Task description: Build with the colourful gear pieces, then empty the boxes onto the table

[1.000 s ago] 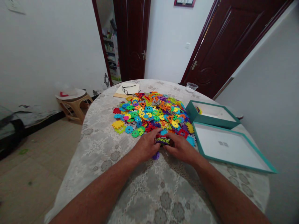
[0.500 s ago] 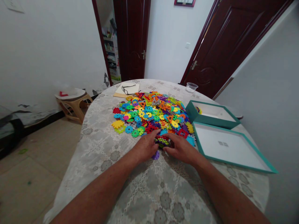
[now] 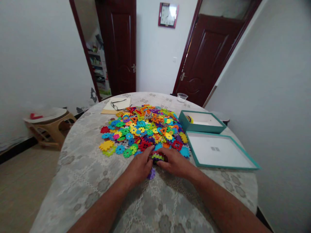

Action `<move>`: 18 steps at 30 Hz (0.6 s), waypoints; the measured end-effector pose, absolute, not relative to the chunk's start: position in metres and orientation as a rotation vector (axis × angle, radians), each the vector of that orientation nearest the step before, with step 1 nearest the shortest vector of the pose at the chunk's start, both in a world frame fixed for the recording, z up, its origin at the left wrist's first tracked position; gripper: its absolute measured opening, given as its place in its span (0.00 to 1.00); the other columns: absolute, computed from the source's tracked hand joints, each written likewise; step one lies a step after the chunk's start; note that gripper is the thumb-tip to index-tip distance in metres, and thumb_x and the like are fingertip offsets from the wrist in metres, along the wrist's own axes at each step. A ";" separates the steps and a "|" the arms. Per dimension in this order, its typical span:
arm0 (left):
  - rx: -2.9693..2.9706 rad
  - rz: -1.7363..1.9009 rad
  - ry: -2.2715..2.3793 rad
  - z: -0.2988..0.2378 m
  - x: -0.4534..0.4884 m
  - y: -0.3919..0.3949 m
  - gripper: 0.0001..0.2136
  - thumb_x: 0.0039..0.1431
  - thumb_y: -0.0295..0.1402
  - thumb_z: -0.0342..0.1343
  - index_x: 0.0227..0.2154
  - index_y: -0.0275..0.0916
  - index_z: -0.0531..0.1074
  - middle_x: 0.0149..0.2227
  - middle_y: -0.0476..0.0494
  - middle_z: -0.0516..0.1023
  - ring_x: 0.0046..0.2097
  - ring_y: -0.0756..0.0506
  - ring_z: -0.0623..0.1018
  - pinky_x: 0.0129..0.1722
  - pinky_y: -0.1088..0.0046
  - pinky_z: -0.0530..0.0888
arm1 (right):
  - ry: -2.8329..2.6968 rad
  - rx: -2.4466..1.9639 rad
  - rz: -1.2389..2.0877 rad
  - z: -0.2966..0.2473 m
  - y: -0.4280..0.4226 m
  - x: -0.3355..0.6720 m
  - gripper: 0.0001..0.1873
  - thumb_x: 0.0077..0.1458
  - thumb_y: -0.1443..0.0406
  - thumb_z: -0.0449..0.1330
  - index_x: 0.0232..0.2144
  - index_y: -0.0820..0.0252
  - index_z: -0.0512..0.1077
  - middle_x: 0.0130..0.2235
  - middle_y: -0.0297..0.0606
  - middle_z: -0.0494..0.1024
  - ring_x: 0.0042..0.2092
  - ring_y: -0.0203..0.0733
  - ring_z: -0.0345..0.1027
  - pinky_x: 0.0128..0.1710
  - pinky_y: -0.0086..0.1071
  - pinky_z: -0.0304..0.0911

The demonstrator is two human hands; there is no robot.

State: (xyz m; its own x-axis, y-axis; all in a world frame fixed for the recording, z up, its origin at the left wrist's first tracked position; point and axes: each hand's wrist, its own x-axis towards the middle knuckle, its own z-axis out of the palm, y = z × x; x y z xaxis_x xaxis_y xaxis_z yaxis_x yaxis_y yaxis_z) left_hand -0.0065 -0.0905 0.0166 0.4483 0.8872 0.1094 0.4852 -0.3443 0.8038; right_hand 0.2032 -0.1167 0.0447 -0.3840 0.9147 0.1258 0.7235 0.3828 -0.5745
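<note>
My left hand (image 3: 140,165) and my right hand (image 3: 174,161) are closed around opposite ends of a small assembly of interlocking plastic pieces (image 3: 157,156). Yellow-green, red and dark parts of it show between my fingers; the rest is hidden. Just beyond the hands lies a large heap of colourful interlocking plastic pieces (image 3: 136,129), round and square, in blue, green, yellow, red, orange and purple. A purple piece (image 3: 152,173) rests on the tablecloth by my left fingertips. A red square piece (image 3: 145,144) is right behind my left hand.
On the right are a teal open box (image 3: 204,129), with a small multicoloured piece (image 3: 189,119) inside, and its shallow teal lid (image 3: 218,168). Eyeglasses (image 3: 116,105) lie on a notebook (image 3: 107,112) at the back left. A clear plastic cup (image 3: 182,97) stands at the far edge.
The camera view has tilted up and swung right, bringing the whole wall clock into sight. Both hands still hold the assembly in about the same spot, with its yellow-green side turned slightly.
</note>
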 end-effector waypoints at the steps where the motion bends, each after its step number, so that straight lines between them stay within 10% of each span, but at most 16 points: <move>1: 1.983 0.725 1.130 0.015 -0.007 -0.090 0.29 0.63 0.28 0.52 0.68 0.37 0.65 0.63 0.34 0.76 0.61 0.38 0.76 0.64 0.58 0.70 | -2.219 -1.430 0.578 0.043 -0.116 0.202 0.13 0.58 0.66 0.65 0.47 0.56 0.76 0.38 0.35 0.80 0.37 0.40 0.70 0.35 0.30 0.57; 7: 1.865 0.719 1.095 0.026 -0.008 -0.087 0.28 0.64 0.34 0.52 0.68 0.37 0.64 0.57 0.34 0.80 0.42 0.44 0.81 0.46 0.65 0.78 | -2.179 -1.489 0.535 0.056 -0.115 0.203 0.10 0.55 0.67 0.63 0.41 0.57 0.74 0.38 0.36 0.79 0.38 0.41 0.70 0.35 0.30 0.56; 18: 1.902 0.774 1.330 0.065 -0.042 -0.075 0.28 0.63 0.48 0.52 0.64 0.44 0.70 0.57 0.41 0.80 0.53 0.38 0.82 0.54 0.59 0.78 | -1.623 -1.919 0.204 0.141 -0.015 0.354 0.15 0.63 0.58 0.61 0.49 0.59 0.72 0.37 0.38 0.81 0.33 0.38 0.71 0.32 0.28 0.60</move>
